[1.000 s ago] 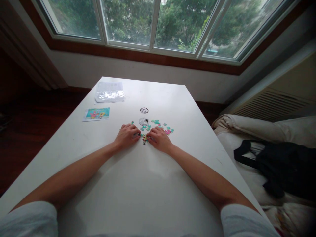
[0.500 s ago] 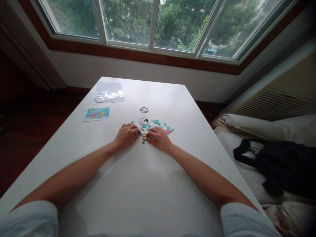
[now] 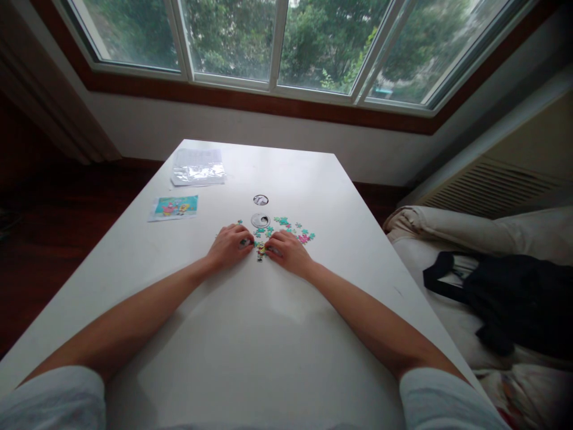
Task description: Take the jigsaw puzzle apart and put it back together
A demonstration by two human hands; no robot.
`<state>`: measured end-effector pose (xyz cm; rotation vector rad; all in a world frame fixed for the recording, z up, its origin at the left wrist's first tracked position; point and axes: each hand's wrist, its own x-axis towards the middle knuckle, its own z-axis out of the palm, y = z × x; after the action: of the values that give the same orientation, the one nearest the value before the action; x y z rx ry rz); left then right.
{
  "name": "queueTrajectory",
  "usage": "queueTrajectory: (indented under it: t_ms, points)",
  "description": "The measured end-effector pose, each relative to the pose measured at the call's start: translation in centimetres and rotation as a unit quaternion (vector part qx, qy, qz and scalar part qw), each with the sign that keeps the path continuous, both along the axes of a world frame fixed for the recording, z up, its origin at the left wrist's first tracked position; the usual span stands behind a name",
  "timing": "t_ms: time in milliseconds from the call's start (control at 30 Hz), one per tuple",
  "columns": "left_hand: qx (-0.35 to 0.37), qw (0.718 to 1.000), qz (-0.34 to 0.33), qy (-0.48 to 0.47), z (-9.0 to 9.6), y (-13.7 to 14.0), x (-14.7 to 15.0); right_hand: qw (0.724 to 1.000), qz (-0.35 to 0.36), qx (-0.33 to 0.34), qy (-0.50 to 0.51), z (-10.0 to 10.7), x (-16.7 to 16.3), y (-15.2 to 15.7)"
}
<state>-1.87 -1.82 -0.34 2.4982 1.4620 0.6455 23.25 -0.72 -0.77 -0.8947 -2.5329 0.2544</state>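
Both hands rest on the white table with curled fingers, on either side of a small cluster of joined jigsaw puzzle pieces (image 3: 260, 252), yellow, white and dark. My left hand (image 3: 229, 246) is closed at its left, fingertips at a puzzle piece mostly hidden under them. From the right, my right hand (image 3: 289, 251) pinches at the cluster's edge, thumb and fingers together. Loose green and pink puzzle pieces (image 3: 306, 236) lie scattered just beyond my right hand. More green pieces (image 3: 260, 232) sit between the hands.
A round silver disc (image 3: 255, 221) and a smaller dark-rimmed one (image 3: 260, 200) lie behind the pieces. At the left are a cartoon picture sheet (image 3: 179, 206) and a clear plastic bag (image 3: 199, 167). Dark clothing (image 3: 519, 298) lies on a couch right of the table (image 3: 250, 346).
Both hands stay in nearly the same place at the cluster. The left fingers have shifted very slightly; the pieces look unmoved.
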Motion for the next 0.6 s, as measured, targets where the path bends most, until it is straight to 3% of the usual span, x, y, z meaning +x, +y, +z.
queueTrajectory:
  t_ms: [233,600]
  points:
    - [0.015,0.999,-0.034,0.029,0.4,0.0,-0.1,1.000,0.000,0.001,-0.002,0.1,-0.1,0.0]
    - [0.095,0.975,-0.122,0.161,2.5,-0.8,0.3,1.000,0.002,0.002,-0.002,-0.1,-0.1,0.0]
